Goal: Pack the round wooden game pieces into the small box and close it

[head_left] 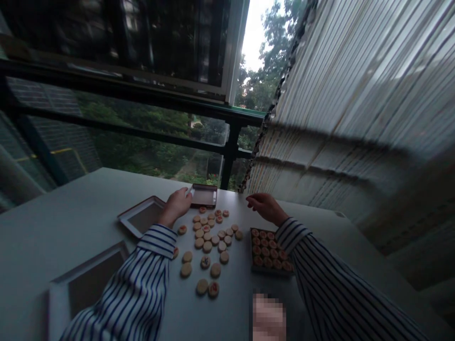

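My left hand reaches to the far side of the white table, fingers closed on the left edge of a small, shallow box. In front of it, round wooden Chinese chess pieces lie scattered, some with red or dark characters, others blank side up. My right hand hovers to the right of them, fingertips curled together; whatever they hold, if anything, is hidden. Beneath my right sleeve stands an open box with rows of red-marked pieces, its right part covered by the forearm.
Two open trays or lids, one farther back and a larger one, lie on the left of the table. A window railing runs behind it. A blind with a bead chain hangs at the right. A pixelated patch covers the lower middle.
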Available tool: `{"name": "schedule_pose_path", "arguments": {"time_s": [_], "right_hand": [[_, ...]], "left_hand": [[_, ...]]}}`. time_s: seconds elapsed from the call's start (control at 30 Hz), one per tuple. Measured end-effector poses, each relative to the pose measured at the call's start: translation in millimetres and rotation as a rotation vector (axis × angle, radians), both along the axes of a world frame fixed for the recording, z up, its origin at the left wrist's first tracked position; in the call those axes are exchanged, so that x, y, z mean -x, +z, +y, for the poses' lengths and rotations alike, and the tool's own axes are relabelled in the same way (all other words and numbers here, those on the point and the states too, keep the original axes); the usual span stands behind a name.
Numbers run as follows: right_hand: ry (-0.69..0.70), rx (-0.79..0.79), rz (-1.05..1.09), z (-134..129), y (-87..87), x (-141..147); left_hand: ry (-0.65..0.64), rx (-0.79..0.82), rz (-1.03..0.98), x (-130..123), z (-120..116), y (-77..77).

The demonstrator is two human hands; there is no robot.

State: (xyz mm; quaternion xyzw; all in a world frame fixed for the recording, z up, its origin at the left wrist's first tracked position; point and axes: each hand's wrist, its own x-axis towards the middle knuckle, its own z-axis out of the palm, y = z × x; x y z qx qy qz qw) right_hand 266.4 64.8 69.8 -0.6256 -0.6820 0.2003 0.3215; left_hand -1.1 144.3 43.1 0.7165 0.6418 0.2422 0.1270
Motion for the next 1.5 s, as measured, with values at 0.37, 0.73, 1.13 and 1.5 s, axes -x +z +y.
{"name": "schedule_pose_path", "arguments": {"time_s": [0.37,0.73,1.13,1.5], "right_hand": [[0.054,0.106,-0.185,59.7,-20.8,58.0],[-0.014,0.239,-0.293,86.7,-49.9,78.9],[-0.051,0.234,-0.285,91.4,-57.8,80.4],[-0.023,0.134,-0.162,86.8,-47.0,74.5]], "left_hand": [[-0.049,0.015,-0.007,-2.6,7.6,-15.3],[-0.104,0.061,0.015,-4.9,-0.4,-16.0],[-0.119,0.076,0.003,-5.0,2.8,-21.5],[-0.113,0.028,-0.071,-1.2,5.2,-13.0]]}}
